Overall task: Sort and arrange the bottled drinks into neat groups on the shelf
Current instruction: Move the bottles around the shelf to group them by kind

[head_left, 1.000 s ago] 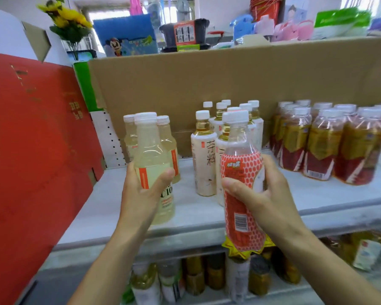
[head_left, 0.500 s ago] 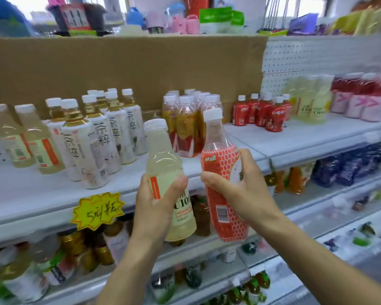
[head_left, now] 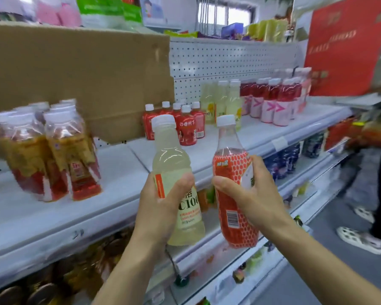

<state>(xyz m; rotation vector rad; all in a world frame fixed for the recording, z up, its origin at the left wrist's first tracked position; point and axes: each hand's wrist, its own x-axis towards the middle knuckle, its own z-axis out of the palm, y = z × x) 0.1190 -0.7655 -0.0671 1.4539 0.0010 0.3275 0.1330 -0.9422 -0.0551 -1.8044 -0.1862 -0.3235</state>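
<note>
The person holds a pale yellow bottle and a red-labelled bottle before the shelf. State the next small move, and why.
Probably the left hand should carry its pale yellow bottle rightward to the pale yellow group on the shelf, beyond the small red bottles; colour and cap match.

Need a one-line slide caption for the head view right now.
Left hand holds a pale yellow bottle, right hand a red-patterned bottle, in front of the drinks shelf.
</note>
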